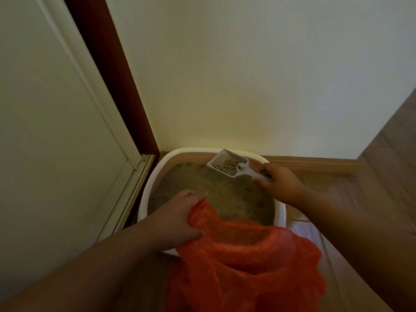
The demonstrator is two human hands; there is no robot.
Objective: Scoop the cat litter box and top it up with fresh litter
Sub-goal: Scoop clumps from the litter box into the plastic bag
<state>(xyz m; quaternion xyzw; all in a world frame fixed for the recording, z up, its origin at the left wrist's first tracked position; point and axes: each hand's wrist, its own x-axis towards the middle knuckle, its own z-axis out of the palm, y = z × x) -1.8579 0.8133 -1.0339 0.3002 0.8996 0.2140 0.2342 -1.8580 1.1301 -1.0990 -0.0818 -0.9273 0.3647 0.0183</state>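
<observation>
A white-rimmed litter box (144,194) sits in the room's corner, filled with tan litter (225,194). My right hand (279,183) grips the handle of a white slotted scoop (227,164), held above the far side of the box with a heap of clumped pellets in it. My left hand (177,217) holds the rim of an orange plastic bag (247,266), which hangs open over the box's near edge and hides that edge.
A white door (56,131) with a dark red frame (108,75) stands to the left. Cream wall lies behind the box, with a wooden skirting board (310,164) to the right. A white sheet or bag (315,235) lies on the floor beside the box.
</observation>
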